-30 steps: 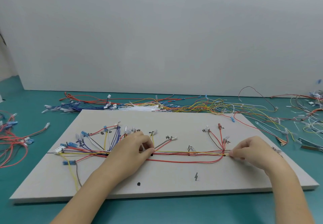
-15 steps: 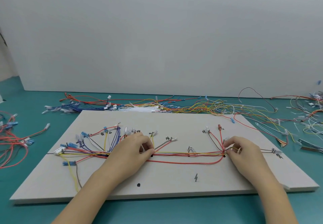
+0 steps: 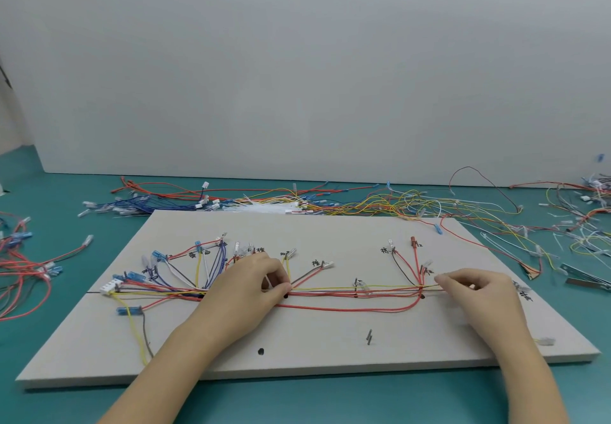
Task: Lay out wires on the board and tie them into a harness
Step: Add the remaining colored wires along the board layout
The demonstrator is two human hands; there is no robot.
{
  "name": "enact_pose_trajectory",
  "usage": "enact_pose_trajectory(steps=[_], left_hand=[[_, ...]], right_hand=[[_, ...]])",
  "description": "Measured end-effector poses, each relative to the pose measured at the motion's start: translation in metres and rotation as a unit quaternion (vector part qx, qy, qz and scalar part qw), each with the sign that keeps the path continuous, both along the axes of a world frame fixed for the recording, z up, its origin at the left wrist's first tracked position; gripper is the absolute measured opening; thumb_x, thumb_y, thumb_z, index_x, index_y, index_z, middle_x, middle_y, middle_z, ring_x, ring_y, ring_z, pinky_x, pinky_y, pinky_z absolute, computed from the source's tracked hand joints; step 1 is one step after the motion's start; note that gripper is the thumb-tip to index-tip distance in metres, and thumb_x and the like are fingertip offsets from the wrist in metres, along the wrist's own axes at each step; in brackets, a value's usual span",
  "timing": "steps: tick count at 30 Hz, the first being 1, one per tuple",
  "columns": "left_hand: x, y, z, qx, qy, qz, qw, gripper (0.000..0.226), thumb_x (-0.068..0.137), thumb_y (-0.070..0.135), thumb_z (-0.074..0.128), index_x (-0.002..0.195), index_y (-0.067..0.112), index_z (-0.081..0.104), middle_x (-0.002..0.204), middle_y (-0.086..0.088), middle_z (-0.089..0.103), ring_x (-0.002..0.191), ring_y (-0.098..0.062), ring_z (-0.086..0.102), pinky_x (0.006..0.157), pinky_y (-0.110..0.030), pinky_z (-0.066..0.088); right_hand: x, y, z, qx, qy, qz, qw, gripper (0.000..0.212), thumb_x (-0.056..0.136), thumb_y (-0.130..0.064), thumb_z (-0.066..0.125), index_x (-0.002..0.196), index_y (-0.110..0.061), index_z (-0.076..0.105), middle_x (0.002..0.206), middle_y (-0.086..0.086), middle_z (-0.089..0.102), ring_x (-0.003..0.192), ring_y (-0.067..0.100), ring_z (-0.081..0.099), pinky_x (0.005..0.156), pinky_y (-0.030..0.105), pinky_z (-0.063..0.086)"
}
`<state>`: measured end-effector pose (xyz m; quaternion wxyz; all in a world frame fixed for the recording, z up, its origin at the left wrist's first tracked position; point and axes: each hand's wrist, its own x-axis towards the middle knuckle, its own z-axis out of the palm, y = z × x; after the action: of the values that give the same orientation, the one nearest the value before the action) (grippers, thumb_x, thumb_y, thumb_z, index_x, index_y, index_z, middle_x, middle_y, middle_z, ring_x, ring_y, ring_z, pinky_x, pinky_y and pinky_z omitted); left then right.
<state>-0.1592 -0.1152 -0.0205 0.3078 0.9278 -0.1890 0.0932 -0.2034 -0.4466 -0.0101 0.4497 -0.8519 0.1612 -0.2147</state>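
From the head camera, the wire bundle is seen laid left to right along the middle of the board, its long axis running straight between the two hands. The left hand is curled down over the bundle near its middle, thumb and forefinger pinched on the wires, with what looks like a white tie poking out between the fingers. The right hand is set at the far right end, fingertips pinched together on thin strands just beside the junction where red and black branches fan upward; exactly which strands are held cannot be told. The span to be tightened lies between the hands, so the pull is judged to be outward along that axis, the right hand being the nearer to the junction. A slack red loop sags just below the main run and could be caught. Branch ends with clear and blue connectors are spread at the left. Loose spare wires are heaped behind the board, and a metal tool lies on the teal table at the right.
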Motion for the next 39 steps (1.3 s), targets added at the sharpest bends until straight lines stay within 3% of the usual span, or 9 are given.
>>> enact_pose_trajectory(steps=[4, 7, 14, 19, 25, 28, 35, 39], left_hand=[[0.0, 0.0, 0.0, 0.001, -0.002, 0.002, 1.0, 0.01, 0.088, 0.034, 0.064, 0.077, 0.034, 0.063, 0.081, 0.015, 0.056, 0.081, 0.001, 0.054, 0.077, -0.028, 0.048], [-0.001, 0.0, 0.0, -0.002, -0.004, 0.001, 1.0, 0.011, 0.087, 0.034, 0.064, 0.076, 0.034, 0.062, 0.08, 0.016, 0.055, 0.081, 0.002, 0.053, 0.075, -0.025, 0.046], [-0.002, -0.004, 0.0, -0.004, -0.019, 0.008, 1.0, 0.009, 0.087, 0.031, 0.063, 0.079, 0.032, 0.063, 0.085, 0.017, 0.053, 0.088, 0.0, 0.048, 0.078, -0.024, 0.043], [-0.004, -0.022, 0.008, 0.05, -0.081, -0.026, 0.995, 0.02, 0.092, 0.025, 0.055, 0.108, 0.034, 0.063, 0.101, 0.016, 0.05, 0.1, -0.01, 0.041, 0.088, -0.03, 0.037], [-0.008, -0.056, 0.011, 0.15, -0.095, -0.111, 0.978, 0.032, 0.1, 0.035, 0.041, 0.128, 0.036, 0.057, 0.122, 0.014, 0.054, 0.113, -0.013, 0.038, 0.093, -0.03, 0.029], [-0.005, -0.073, 0.012, 0.158, -0.088, -0.118, 0.976, 0.034, 0.101, 0.039, 0.039, 0.125, 0.029, 0.062, 0.116, 0.008, 0.058, 0.109, -0.018, 0.043, 0.095, -0.035, 0.034], [0.014, -0.093, 0.007, -0.026, -0.009, -0.104, 0.994, 0.017, 0.09, 0.033, 0.065, 0.091, 0.018, 0.073, 0.085, 0.007, 0.065, 0.084, -0.01, 0.054, 0.079, -0.031, 0.046], [0.016, -0.092, 0.006, -0.022, -0.047, -0.116, 0.992, 0.013, 0.088, 0.03, 0.067, 0.088, 0.018, 0.072, 0.079, 0.009, 0.058, 0.077, -0.007, 0.052, 0.073, -0.025, 0.044]], right_hand=[[0.003, 0.0, -0.003, -0.033, 0.029, -0.012, 0.999, 0.021, 0.084, -0.016, 0.067, 0.082, -0.036, 0.074, 0.069, -0.007, 0.063, 0.07, 0.013, 0.055, 0.061, 0.029, 0.04], [0.006, 0.002, -0.003, -0.077, 0.045, -0.016, 0.996, 0.025, 0.085, -0.016, 0.064, 0.084, -0.04, 0.07, 0.071, -0.005, 0.062, 0.074, 0.013, 0.056, 0.062, 0.03, 0.04], [0.007, 0.01, -0.003, -0.201, 0.098, -0.045, 0.974, 0.027, 0.088, -0.022, 0.062, 0.078, -0.047, 0.066, 0.076, -0.02, 0.059, 0.074, 0.007, 0.051, 0.063, 0.029, 0.033], [0.007, 0.008, -0.004, -0.194, 0.094, -0.037, 0.976, 0.031, 0.089, -0.017, 0.058, 0.09, -0.047, 0.066, 0.076, -0.015, 0.059, 0.072, 0.002, 0.05, 0.056, 0.025, 0.032], [0.008, 0.01, -0.005, -0.189, 0.097, -0.042, 0.976, 0.038, 0.086, -0.011, 0.055, 0.089, -0.047, 0.066, 0.075, -0.014, 0.059, 0.072, 0.002, 0.05, 0.055, 0.023, 0.031], [0.007, 0.011, -0.006, -0.193, 0.097, -0.045, 0.975, 0.038, 0.086, -0.011, 0.054, 0.089, -0.047, 0.065, 0.075, -0.014, 0.059, 0.072, 0.002, 0.05, 0.055, 0.024, 0.032], [0.007, 0.01, -0.004, -0.192, 0.088, -0.051, 0.976, 0.035, 0.085, -0.012, 0.059, 0.081, -0.047, 0.066, 0.074, -0.014, 0.059, 0.071, 0.003, 0.05, 0.056, 0.025, 0.032], [0.008, 0.01, -0.007, -0.195, 0.083, -0.044, 0.976, 0.034, 0.085, -0.011, 0.058, 0.084, -0.044, 0.065, 0.073, -0.013, 0.059, 0.071, 0.004, 0.05, 0.056, 0.026, 0.032]])
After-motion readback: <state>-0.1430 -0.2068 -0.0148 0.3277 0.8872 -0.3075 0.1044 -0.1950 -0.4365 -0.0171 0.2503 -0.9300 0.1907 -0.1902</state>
